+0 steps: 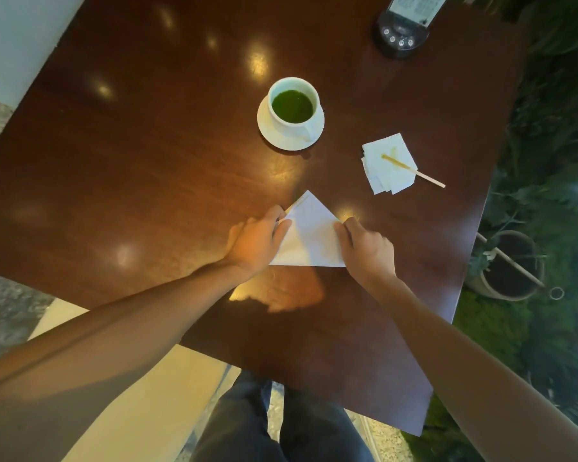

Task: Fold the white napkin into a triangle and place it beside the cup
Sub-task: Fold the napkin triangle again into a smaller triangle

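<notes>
The white napkin lies on the dark wooden table as a triangle, its tip pointing away from me toward the cup. My left hand holds its left edge with the fingers pinched on the paper. My right hand presses and grips the right edge. The white cup, filled with green liquid, stands on a white saucer a little beyond the napkin's tip, apart from it.
A stack of white napkins with a stained wooden stir stick on it lies right of the cup. A dark round stand holding a card sits at the far right. Potted plants stand beyond the table's right edge.
</notes>
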